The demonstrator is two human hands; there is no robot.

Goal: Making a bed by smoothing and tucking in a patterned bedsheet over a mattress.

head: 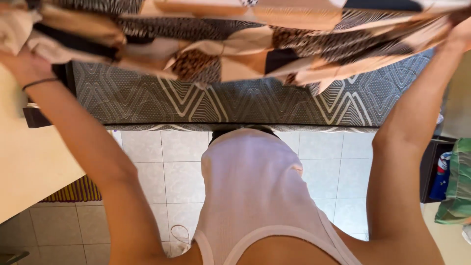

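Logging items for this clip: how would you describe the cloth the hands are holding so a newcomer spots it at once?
Start at the grey mattress with its pale zigzag lines. Stretched above it between the left hand and the right hand is the patchwork sheet, the only cloth mixing tan, cream, black and animal-print patches.

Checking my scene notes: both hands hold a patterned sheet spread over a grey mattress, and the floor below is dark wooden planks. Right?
Not quite. The head view shows the floor is pale square tiles, not dark wooden planks. The rest holds: the left hand and right hand hold the patterned sheet spread over the grey mattress.
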